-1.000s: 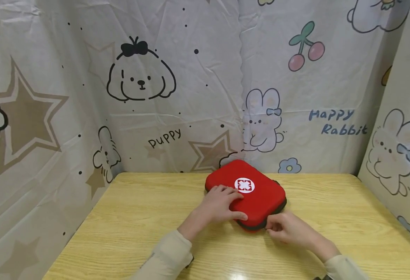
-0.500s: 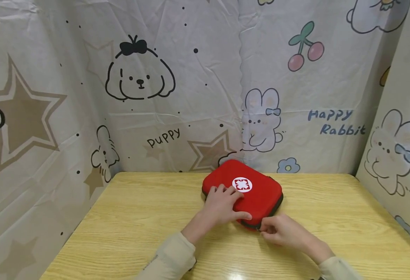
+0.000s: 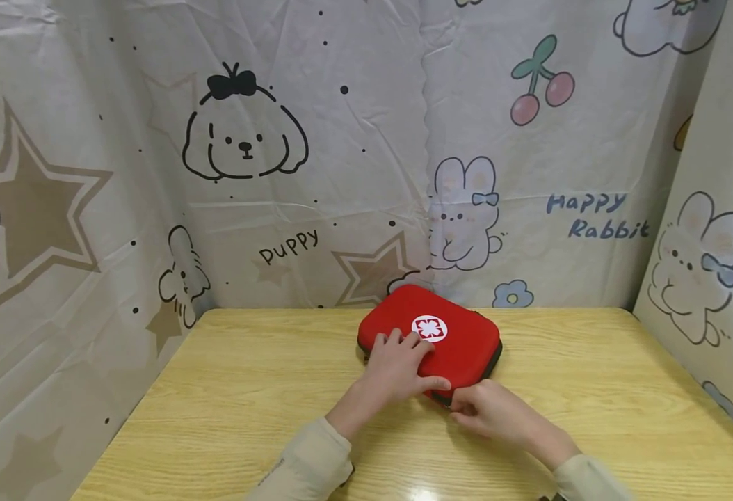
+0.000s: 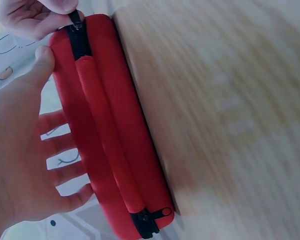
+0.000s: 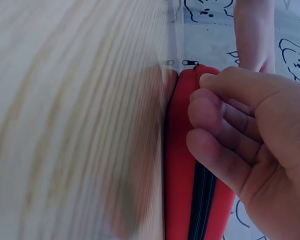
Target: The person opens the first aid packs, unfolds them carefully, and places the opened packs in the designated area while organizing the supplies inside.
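Note:
A red zippered case, with a white round emblem on its lid, lies at an angle on the table. My left hand rests on the lid with fingers spread and the thumb along the near edge. At the case's near corner, my right hand pinches a black zipper pull, seen in the left wrist view. A second zipper pull hangs at the other end of the red handle strip. The black zipper band runs along the side in the right wrist view.
The wood-grain table extends around the case on all sides. Behind it and at both sides hangs a pale printed cloth, which the case's far corner overlaps in the head view.
My right hand has slid left along the case's near corner with the zipper pull. The case has shifted slightly left in view, and my left hand stays on the lid.

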`<state>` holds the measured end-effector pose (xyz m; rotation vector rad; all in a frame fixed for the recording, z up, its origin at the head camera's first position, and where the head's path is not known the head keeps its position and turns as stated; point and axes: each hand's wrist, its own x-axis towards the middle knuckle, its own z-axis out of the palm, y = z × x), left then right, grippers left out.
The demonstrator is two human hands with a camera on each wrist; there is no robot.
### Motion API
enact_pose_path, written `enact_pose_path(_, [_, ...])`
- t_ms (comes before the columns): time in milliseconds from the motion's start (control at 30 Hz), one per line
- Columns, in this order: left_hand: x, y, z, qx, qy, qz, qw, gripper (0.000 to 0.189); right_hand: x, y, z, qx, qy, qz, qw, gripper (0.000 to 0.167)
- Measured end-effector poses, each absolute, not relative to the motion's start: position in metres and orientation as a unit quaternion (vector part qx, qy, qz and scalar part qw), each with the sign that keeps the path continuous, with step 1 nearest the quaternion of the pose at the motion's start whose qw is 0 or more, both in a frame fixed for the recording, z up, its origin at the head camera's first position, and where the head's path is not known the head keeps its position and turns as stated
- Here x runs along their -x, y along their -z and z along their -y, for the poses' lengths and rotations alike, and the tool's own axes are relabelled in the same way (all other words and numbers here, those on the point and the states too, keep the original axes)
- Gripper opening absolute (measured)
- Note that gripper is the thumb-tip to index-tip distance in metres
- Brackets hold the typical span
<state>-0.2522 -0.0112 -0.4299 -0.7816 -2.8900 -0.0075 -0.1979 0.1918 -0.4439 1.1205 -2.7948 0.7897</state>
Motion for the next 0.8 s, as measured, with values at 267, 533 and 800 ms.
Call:
enact_pose_path(267, [0.252,0.426,0.009,0.264,-0.018,0.963,0.059,0.073,0.195,0.44,-0.175,-0.349,-0.221,0.91,0.029,0.023])
enact_pose_path(533, [0.252,0.424,0.013,0.255,-0.021,0.965,0.05,0.069,0.196,0.439,-0.161,-0.315,-0.236,0.919,0.006,0.008])
enact_pose_path(800, [0.251,0.425,0.011,0.26,-0.022,0.964,0.05,0.073,0.196,0.425,-0.184,-0.29,-0.324,0.899,-0.056,0.007])
